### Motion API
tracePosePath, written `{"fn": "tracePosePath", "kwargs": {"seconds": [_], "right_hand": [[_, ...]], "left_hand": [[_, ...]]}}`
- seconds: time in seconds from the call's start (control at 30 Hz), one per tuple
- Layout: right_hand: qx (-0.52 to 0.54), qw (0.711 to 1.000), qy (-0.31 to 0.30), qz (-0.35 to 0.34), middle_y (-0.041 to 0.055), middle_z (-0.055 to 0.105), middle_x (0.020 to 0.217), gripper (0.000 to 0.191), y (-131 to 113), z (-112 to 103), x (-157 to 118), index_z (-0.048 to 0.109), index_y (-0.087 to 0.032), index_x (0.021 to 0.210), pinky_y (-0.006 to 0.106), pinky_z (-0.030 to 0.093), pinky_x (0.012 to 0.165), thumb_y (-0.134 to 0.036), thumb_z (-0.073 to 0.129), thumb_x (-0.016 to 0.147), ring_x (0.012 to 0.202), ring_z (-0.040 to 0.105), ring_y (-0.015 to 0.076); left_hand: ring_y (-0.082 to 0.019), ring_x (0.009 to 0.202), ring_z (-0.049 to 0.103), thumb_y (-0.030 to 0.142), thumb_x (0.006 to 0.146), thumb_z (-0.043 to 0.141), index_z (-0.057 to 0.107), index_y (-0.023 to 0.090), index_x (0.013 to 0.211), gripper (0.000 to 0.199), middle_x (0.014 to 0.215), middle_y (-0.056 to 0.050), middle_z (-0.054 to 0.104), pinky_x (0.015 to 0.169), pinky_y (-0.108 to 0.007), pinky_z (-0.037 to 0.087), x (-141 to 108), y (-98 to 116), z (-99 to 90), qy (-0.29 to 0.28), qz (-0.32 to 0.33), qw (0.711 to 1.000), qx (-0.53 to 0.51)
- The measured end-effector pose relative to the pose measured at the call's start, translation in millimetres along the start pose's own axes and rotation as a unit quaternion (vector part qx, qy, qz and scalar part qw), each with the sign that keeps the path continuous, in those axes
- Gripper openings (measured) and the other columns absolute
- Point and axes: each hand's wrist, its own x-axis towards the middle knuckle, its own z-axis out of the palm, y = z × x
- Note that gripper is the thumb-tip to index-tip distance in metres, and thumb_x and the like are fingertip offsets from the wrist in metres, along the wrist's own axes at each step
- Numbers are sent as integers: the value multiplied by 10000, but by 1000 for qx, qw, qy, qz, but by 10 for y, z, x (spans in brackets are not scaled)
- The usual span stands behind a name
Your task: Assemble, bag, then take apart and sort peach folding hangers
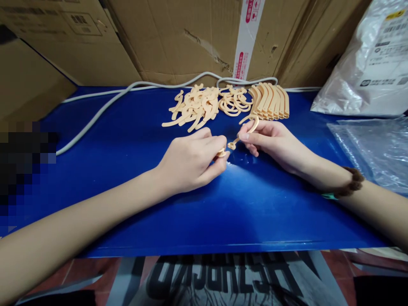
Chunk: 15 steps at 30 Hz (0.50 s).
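Observation:
My left hand [197, 159] is closed over the blue table, pinching a small beige plastic piece that mostly hides behind the fingers. Close on its right, my right hand [267, 140] grips a curved beige plastic piece [254, 125] between thumb and fingers. This piece has a small ring-like end [231, 145] pointing toward my left fingertips, with a slight gap between. Just beyond the hands lie a loose heap of curved beige pieces [199, 106], a smaller heap of thin curved pieces [234, 101] and a neat row of wider curved pieces [270, 100].
The blue table [223, 216] ends at a front edge near my body. Cardboard boxes [178, 38] stand along the back, with a grey cable [105, 111] before them. On the right are a white plastic parcel [360, 80] and a clear plastic bag [376, 148].

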Motion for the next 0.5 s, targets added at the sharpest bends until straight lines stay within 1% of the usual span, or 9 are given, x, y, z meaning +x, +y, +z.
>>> {"fn": "tracePosePath", "kwargs": {"seconds": [0.07, 0.1, 0.2, 0.27, 0.33, 0.4, 0.5], "right_hand": [[-7, 1000, -5, 12, -55, 565, 600, 298, -3, -12, 0, 714, -154, 844, 232, 368, 538, -429, 826, 825, 554, 464, 73], [-11, 1000, -5, 18, -53, 564, 592, 302, -5, -16, -1, 727, -153, 840, 232, 371, 547, -436, 829, 820, 559, 465, 74], [-1, 1000, 1, 31, -36, 596, 633, 318, -15, -18, -5, 755, -158, 824, 237, 402, 575, -464, 840, 797, 582, 491, 80], [12, 999, 1, 37, -24, 621, 667, 325, -26, -13, -10, 765, -161, 812, 242, 430, 595, -476, 841, 787, 597, 511, 82], [19, 999, 1, 43, -15, 633, 674, 330, -35, -8, -13, 769, -159, 806, 248, 452, 607, -481, 837, 787, 604, 526, 86], [25, 998, 0, 51, -5, 647, 678, 318, -38, -7, -12, 772, -153, 813, 252, 474, 616, -466, 825, 801, 616, 547, 94], [39, 997, -8, 62, 13, 689, 733, 258, -29, -20, -1, 773, -147, 865, 244, 504, 622, -403, 791, 842, 637, 585, 96]], "left_hand": [[-178, 656, 578, 278, 962, 375, 528, 209, 720, 295, 628, -19, 609, 557, -296, 324, 1, 2, -7, -2, -17, 1000, 8], [-177, 631, 577, 292, 952, 370, 532, 208, 721, 295, 617, -20, 609, 545, -295, 307, 0, -1, -4, -14, -30, 999, 13], [-166, 527, 566, 339, 933, 343, 587, 205, 825, 299, 583, -2, 621, 504, -282, 255, -14, -33, 32, -46, -51, 998, 11], [-160, 468, 550, 363, 917, 333, 608, 207, 890, 317, 527, 21, 597, 482, -270, 232, -31, -62, 65, -38, -38, 999, 0], [-160, 428, 531, 372, 904, 325, 617, 209, 902, 334, 474, 32, 554, 466, -264, 209, -45, -85, 89, -8, -22, 1000, -1], [-161, 416, 531, 382, 906, 318, 620, 207, 902, 349, 458, 33, 541, 461, -262, 200, -45, -95, 94, -1, -22, 1000, 1], [-159, 439, 559, 480, 941, 347, 628, 198, 949, 398, 496, 27, 581, 465, -255, 217, -17, -94, 69, -42, -47, 998, -8]]}}
